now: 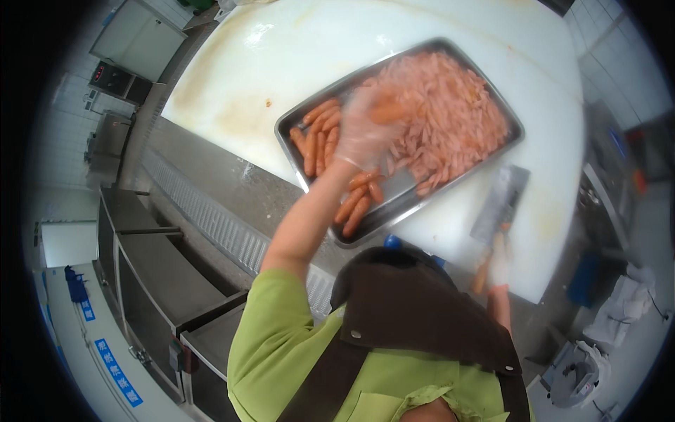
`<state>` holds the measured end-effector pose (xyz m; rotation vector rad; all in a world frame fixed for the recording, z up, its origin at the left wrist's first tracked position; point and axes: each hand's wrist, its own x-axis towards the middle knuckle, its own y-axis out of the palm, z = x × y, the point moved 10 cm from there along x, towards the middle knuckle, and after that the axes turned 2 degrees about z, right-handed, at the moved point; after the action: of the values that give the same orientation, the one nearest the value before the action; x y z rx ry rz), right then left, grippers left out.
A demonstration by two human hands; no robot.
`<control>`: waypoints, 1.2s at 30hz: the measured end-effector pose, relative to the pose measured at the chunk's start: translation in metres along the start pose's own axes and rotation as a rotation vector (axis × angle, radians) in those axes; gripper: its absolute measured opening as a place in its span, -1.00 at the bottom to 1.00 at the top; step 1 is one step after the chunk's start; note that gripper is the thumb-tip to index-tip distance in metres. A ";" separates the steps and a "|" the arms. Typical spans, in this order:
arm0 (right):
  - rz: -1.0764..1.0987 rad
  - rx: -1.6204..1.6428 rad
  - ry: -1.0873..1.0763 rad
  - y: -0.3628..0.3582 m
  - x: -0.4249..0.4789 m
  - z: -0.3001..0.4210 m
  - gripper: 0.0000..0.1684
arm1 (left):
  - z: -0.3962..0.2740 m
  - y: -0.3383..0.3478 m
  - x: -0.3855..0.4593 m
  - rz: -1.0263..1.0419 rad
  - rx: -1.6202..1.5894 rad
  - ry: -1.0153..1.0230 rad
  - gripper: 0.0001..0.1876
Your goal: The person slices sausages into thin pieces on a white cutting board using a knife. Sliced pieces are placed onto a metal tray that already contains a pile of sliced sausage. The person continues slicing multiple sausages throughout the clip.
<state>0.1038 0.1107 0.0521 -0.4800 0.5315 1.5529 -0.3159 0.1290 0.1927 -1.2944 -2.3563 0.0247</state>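
A metal tray (393, 216) holds a large heap of sliced pink sausage (453, 116) and several whole reddish sausages (316, 147) at its left side and near corner. Over the tray, my left hand (369, 126), in a clear glove and blurred by motion, has orange-red sausages (387, 112) at its fingers; their number is unclear. My right hand (498, 264), gloved too, grips the handle of a broad-bladed cleaver (501, 203) by the tray's right near side. An orange-brown piece (481, 277) shows beside that hand; what it is cannot be told.
The tray rests on a large white cutting board (227, 105) with small scraps. Stainless steel sinks or bins (169, 274) stand to the left, beyond a floor drain grating (211, 211). At the lower right are a white cloth (614, 316) and a round appliance (575, 377).
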 end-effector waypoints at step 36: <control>0.019 -0.007 -0.003 -0.018 0.013 -0.022 -0.58 | 0.054 0.014 -0.087 0.365 0.698 -0.502 -0.22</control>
<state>0.1209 0.1081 0.0262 -0.4790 0.5300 1.5733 -0.2859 0.0777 0.1086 -1.4121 -2.1005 1.2883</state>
